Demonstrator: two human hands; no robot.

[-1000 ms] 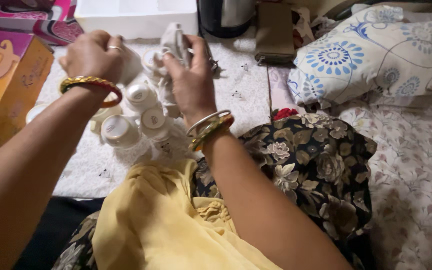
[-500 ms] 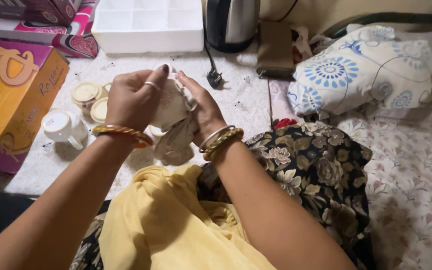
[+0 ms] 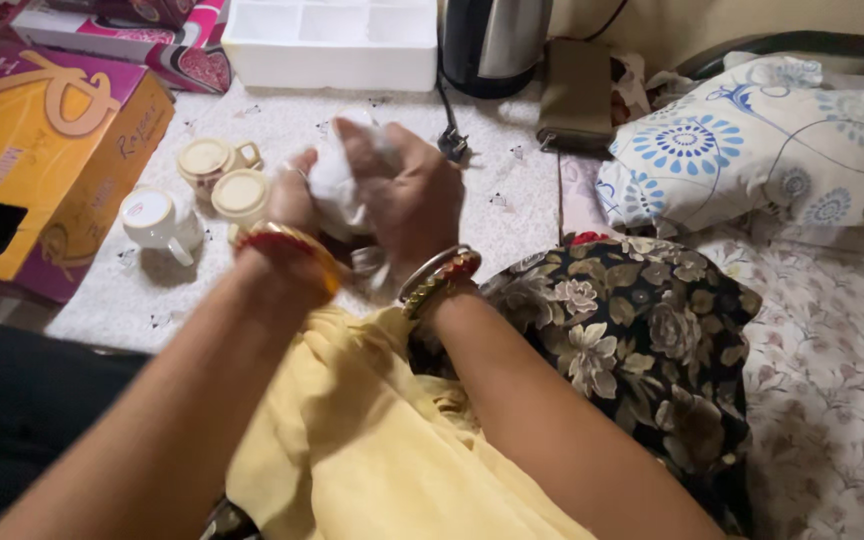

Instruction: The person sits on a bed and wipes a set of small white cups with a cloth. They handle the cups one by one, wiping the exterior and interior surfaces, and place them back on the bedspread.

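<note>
Both my hands are raised together over the bed. My left hand (image 3: 290,195) grips a white cup from the left; the cup is mostly hidden. My right hand (image 3: 407,195) presses a white cloth (image 3: 337,180) against that cup, fingers curled over it. Three more white cups stand upside down on the patterned sheet to the left: one with a handle (image 3: 159,220), and two close together (image 3: 207,160) (image 3: 242,193).
An orange and purple carton (image 3: 42,150) lies at the left. A white foam tray with compartments (image 3: 332,45) sits at the back, next to a steel kettle (image 3: 492,45) with its plug on the sheet. A flowered pillow (image 3: 752,150) is at the right.
The hands came together on one cup and the cloth, lifting it off the sheet; the right hand now rubs the cloth over it. The view shifted left.
</note>
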